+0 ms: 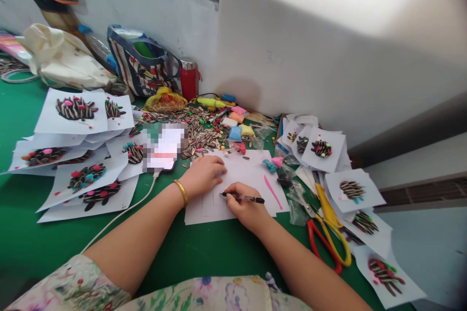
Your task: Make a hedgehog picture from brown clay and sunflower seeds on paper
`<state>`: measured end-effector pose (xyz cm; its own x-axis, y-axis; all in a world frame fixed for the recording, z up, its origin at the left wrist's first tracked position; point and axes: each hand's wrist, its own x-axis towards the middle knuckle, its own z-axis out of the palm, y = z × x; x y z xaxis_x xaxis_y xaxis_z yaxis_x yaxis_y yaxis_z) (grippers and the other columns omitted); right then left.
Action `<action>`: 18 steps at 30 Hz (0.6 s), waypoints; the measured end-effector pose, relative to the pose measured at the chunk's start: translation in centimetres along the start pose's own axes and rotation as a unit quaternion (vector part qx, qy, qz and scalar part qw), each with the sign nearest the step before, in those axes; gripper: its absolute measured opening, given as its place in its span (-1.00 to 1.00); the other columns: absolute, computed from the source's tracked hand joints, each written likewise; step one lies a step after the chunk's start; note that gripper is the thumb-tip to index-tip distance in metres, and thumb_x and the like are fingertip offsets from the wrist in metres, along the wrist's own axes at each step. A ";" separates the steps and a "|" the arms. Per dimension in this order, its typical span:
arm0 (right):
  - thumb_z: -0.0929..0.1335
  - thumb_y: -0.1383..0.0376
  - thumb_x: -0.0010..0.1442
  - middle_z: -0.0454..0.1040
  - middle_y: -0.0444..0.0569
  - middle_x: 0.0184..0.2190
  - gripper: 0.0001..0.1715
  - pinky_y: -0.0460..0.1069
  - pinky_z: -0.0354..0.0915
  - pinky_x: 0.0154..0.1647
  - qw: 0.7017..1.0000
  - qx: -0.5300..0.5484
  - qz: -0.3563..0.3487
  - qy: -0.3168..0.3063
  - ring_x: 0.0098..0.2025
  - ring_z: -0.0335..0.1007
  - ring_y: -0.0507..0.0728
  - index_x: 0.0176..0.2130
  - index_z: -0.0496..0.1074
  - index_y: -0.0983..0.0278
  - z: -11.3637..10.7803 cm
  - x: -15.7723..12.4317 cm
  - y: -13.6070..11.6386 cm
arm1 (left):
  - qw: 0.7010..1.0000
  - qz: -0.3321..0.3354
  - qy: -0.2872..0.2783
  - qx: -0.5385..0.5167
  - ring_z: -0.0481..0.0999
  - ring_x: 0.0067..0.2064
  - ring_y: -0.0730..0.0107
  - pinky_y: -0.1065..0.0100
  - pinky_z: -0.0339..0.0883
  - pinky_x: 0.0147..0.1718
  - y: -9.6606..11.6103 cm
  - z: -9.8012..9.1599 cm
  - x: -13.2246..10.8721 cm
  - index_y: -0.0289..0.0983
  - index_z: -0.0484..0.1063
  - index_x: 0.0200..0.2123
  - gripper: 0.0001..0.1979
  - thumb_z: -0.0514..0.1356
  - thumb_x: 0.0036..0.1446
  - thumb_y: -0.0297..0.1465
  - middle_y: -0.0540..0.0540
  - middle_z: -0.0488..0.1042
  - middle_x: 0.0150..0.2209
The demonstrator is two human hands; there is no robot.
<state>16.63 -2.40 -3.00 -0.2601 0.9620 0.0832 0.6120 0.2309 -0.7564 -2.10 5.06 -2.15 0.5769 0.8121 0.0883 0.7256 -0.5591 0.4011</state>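
Note:
My right hand [248, 209] grips a black pen [251, 198], its tip down on a white sheet of paper [245, 169]. Faint thin lines show on the paper between my hands. Resting on the same sheet, my left hand [205, 175] lies flat with its fingers stretched out and holds nothing. A gold bangle [181, 193] circles the left wrist. To the right of the pen lies a pink plastic modelling tool [273, 192]. Small lumps of blue clay [270, 165] and pink clay [277, 161] sit near the sheet's right edge.
Sunflower seeds [204, 138] and clay packets [235, 133] lie beyond the paper. At left are stacked seed-decorated sheets [87, 177] and a cabled phone [164, 148]. Scissors [324, 238], a yellow cutter [326, 204] and more decorated sheets [355, 189] are at right. A red flask [188, 80] stands behind.

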 end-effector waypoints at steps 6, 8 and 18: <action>0.31 0.34 0.16 0.57 -0.10 -0.37 -0.82 -0.03 0.30 -0.28 1.000 -0.014 0.001 0.000 -0.32 0.46 0.11 -0.27 0.52 0.20 0.1 0.1 0.0 | 1.000 0.003 0.002 0.000 0.44 0.06 0.14 0.14 0.25 0.08 0.0 0.0 0.0 -0.15 0.57 -0.12 -0.75 0.27 0.10 -0.42 -0.09 0.50 0.01; 0.31 0.35 0.15 0.56 -0.10 -0.38 -0.82 -0.03 0.30 -0.29 1.000 -0.013 0.002 0.002 -0.33 0.45 0.11 -0.27 0.52 0.20 0.1 0.1 0.0 | 1.000 0.003 0.001 0.002 0.44 0.06 0.14 0.12 0.25 0.08 -0.1 0.0 0.0 -0.15 0.57 -0.12 -0.75 0.27 0.10 -0.42 -0.08 0.50 0.01; 0.29 0.35 0.12 0.53 -0.10 -0.43 -0.84 -0.05 0.23 -0.34 0.999 -0.022 0.029 0.018 -0.37 0.40 0.09 -0.35 0.49 0.23 -0.6 0.0 -0.2 | 1.000 -0.003 -0.006 0.001 0.43 0.08 0.13 0.13 0.25 0.08 0.1 -0.1 0.0 -0.14 0.57 -0.11 -0.75 0.27 0.10 -0.41 -0.09 0.50 0.02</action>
<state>16.98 -2.38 -2.41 -0.1963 0.9785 0.0633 0.6574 0.1793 -0.7319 -2.10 5.07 -2.02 0.5768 0.8134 0.0755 0.7300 -0.5546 0.3994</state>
